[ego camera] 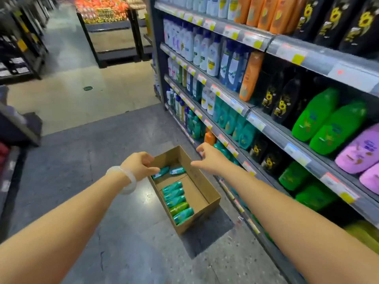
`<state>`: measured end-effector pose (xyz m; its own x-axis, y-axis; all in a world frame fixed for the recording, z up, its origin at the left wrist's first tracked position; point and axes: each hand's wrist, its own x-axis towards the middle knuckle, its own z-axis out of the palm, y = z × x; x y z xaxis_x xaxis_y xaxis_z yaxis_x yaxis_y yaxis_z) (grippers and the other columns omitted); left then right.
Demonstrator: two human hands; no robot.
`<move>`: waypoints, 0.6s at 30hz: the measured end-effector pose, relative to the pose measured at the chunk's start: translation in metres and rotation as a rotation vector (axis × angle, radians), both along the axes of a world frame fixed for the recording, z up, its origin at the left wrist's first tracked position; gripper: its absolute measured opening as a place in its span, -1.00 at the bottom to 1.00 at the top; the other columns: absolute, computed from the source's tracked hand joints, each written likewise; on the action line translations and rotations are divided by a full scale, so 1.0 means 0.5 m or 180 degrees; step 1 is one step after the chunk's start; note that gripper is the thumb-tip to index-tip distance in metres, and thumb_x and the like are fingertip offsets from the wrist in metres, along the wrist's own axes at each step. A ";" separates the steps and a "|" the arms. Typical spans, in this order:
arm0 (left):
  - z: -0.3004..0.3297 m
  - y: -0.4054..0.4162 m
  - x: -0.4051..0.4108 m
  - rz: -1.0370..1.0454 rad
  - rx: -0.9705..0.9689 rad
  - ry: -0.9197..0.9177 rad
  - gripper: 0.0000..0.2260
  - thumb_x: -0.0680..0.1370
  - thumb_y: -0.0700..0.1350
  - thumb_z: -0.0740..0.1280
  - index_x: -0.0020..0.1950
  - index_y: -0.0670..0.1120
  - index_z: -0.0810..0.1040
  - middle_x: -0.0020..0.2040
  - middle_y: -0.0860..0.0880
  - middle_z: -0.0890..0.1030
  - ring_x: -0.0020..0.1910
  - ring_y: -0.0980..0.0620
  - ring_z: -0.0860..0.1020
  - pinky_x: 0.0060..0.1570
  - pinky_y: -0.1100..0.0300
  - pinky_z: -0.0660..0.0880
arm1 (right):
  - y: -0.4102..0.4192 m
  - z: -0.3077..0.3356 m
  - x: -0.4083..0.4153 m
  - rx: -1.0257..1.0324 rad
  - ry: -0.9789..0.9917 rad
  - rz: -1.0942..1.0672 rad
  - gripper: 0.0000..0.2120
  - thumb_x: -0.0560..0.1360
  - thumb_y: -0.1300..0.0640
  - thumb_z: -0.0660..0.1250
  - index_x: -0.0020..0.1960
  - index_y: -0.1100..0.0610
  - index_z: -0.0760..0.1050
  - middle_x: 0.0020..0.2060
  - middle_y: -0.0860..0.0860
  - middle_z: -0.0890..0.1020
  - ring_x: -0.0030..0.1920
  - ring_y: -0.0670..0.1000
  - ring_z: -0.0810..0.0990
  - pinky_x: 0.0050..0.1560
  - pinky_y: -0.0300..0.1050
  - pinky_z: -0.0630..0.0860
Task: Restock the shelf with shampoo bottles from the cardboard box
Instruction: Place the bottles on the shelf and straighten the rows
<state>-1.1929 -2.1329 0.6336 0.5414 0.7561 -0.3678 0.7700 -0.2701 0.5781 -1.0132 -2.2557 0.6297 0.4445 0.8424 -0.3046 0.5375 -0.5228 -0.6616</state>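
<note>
An open cardboard box sits on the floor beside the shelf unit. Several teal shampoo bottles lie in a row at its near left side, and two more teal bottles lie at its far end. My left hand, with a white bangle on the wrist, hovers over the box's far left edge with fingers curled and nothing in them. My right hand reaches out above the box's far right wall, fingers spread and empty. Matching teal bottles stand on a lower shelf.
The shelves on the right hold white, orange, black, green and pink bottles behind price tags. The grey aisle floor runs on to a beige strip. A produce stand is at the far end, and dark shelving lines the left.
</note>
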 end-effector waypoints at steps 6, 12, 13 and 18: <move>-0.068 0.212 -0.012 0.0167 -0.0211 0.0087 -0.61 0.45 -0.10 0.43 0.24 -0.18 0.49 0.19 -0.17 0.57 0.13 -0.13 0.55 0.05 0.09 0.48 | 0.202 -0.096 -0.012 -0.0246 0.0356 -0.0278 -0.49 0.49 0.05 0.35 0.36 0.16 0.28 0.34 0.10 0.39 0.30 0.10 0.42 0.16 -0.09 0.41; -0.161 0.352 0.093 -0.0266 -0.0378 0.0248 -0.56 0.44 -0.08 0.44 0.27 -0.17 0.46 0.21 -0.15 0.56 0.12 -0.10 0.55 0.10 0.09 0.50 | 0.351 -0.183 0.059 -0.0439 0.0453 -0.0514 -0.50 0.48 0.04 0.36 0.35 0.16 0.31 0.29 0.11 0.44 0.14 0.09 0.48 0.07 -0.05 0.45; -0.179 0.376 0.114 -0.0356 -0.0383 0.0289 -0.55 0.43 -0.07 0.45 0.26 -0.17 0.47 0.20 -0.15 0.57 0.12 -0.10 0.55 0.11 0.08 0.50 | 0.377 -0.200 0.075 -0.0454 0.0486 -0.0572 -0.50 0.48 0.04 0.36 0.34 0.16 0.31 0.29 0.12 0.44 0.08 0.09 0.49 0.03 -0.04 0.46; -0.273 0.516 0.222 -0.0602 -0.0527 0.0506 -0.55 0.43 -0.04 0.44 0.27 -0.16 0.46 0.19 -0.13 0.56 0.14 -0.10 0.55 0.17 0.06 0.50 | 0.520 -0.314 0.148 -0.0567 0.0735 -0.0886 -0.51 0.49 0.06 0.35 0.34 0.17 0.32 0.33 0.11 0.40 0.28 0.12 0.43 0.12 -0.05 0.43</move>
<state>-1.0820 -1.8750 0.4969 0.5928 0.5697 -0.5692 0.7993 -0.3296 0.5025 -0.9392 -1.9958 0.4726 0.5510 0.6246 -0.5535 0.2071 -0.7448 -0.6343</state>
